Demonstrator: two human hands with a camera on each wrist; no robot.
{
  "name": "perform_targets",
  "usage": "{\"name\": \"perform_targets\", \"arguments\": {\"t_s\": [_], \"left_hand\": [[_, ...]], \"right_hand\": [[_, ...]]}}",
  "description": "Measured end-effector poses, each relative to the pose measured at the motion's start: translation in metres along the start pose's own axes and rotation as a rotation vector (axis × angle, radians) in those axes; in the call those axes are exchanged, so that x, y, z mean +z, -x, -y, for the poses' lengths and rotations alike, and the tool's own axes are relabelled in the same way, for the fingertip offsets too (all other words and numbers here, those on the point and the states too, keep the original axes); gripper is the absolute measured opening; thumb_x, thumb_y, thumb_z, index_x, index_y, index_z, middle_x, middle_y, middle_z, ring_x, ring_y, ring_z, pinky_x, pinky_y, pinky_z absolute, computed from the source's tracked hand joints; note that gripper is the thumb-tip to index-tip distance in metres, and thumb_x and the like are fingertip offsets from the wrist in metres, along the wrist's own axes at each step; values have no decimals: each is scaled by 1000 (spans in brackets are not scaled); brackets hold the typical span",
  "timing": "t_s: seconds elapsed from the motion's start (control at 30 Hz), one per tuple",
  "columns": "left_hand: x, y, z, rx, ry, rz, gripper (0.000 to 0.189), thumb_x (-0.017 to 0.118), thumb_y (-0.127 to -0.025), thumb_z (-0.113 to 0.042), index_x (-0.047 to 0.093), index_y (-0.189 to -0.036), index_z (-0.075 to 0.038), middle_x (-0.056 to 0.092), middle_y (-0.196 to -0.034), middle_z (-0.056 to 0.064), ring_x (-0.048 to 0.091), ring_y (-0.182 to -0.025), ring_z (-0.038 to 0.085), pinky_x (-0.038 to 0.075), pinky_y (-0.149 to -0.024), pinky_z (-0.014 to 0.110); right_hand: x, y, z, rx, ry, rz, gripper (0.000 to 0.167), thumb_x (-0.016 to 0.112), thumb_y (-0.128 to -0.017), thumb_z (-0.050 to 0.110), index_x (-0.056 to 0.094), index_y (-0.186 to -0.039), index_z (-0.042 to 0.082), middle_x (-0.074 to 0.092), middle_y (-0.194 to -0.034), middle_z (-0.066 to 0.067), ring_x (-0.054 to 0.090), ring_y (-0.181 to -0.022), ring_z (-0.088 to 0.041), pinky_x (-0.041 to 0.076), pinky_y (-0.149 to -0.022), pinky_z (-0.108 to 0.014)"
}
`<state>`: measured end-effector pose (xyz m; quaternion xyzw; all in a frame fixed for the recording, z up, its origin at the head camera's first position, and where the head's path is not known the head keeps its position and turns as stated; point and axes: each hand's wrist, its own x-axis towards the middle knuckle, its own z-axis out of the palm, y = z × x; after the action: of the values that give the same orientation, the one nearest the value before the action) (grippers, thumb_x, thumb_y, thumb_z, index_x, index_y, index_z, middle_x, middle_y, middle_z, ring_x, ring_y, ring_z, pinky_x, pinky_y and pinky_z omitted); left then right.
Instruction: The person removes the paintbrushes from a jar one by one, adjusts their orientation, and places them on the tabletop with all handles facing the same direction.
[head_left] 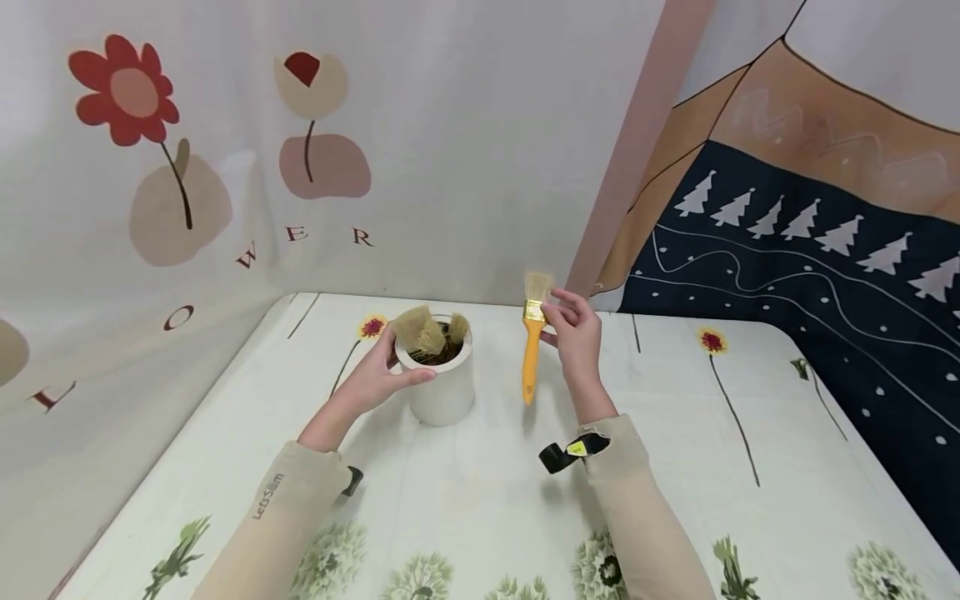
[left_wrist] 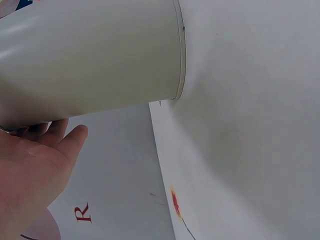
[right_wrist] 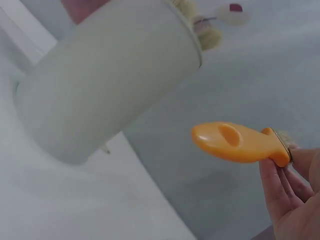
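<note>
**Flat paintbrush with a glossy orange handle held beside a smooth white cylindrical container**

The paintbrush is in the air to the right of the container, well clear of its side. Its pale bristles point up, and its handle hangs down. The person's right hand grips it near the gold-coloured metal band, the thumb and fingers pinched together on it.

The container's round mouth faces up. Inside it, tufts of pale tan bristles rise above the rim. The left hand curls around the upper left side, thumb across the front of the rim, fingers clamped on the wall behind. Whether the base touches the worktop or sits just above it, I cannot tell.

Beneath is a worktop in white flower-printed covering. Both arms wear beige long sleeves, with a small black device at the right wrist. Behind hangs a pale grey-white curtain printed with flowers and red letters; to the right, navy fabric shows white trees.
</note>
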<state>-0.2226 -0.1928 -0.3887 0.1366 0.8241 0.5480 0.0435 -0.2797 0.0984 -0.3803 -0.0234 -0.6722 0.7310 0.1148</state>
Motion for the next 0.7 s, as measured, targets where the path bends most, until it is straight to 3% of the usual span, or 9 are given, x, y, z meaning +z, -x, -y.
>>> {"name": "perform_targets", "arguments": {"t_s": [0.17, 0.3, 0.47, 0.7], "left_hand": [[2, 1, 0, -2, 10, 5, 94, 77, -88, -26, 15, -157, -8, 25, -161, 18, 21, -152, 39, 19, -123, 56], [2, 2, 1, 14, 12, 8, 94, 77, -88, -24, 15, -157, -7, 26, -160, 19, 22, -152, 39, 19, -123, 57], [2, 2, 2, 16, 14, 6, 94, 77, -88, -24, 15, -157, -8, 25, -161, 18, 22, -152, 39, 19, -123, 58], [1, 1, 1, 23, 21, 1, 93, 77, -88, -21, 15, -157, -7, 26, -160, 19, 22, -152, 40, 19, -123, 58]], "right_hand": [[-6, -6, -24, 97, 54, -28, 34, 61, -98, 10, 62, -132, 7, 67, -120, -20, 66, -93, -10, 58, -66, -17], [-10, -9, -43, 171, 140, -29, 36, 59, -98, 6, 61, -134, 9, 64, -127, -19, 65, -98, -14, 56, -65, -14], [-13, -12, -60, 217, 226, -4, 37, 59, -98, 7, 61, -135, 12, 62, -126, -14, 62, -94, -14, 54, -64, -14], [-15, -18, -73, 224, 261, 11, 39, 59, -95, 2, 60, -135, 6, 60, -124, -17, 61, -94, -17, 53, -64, -12]]}}
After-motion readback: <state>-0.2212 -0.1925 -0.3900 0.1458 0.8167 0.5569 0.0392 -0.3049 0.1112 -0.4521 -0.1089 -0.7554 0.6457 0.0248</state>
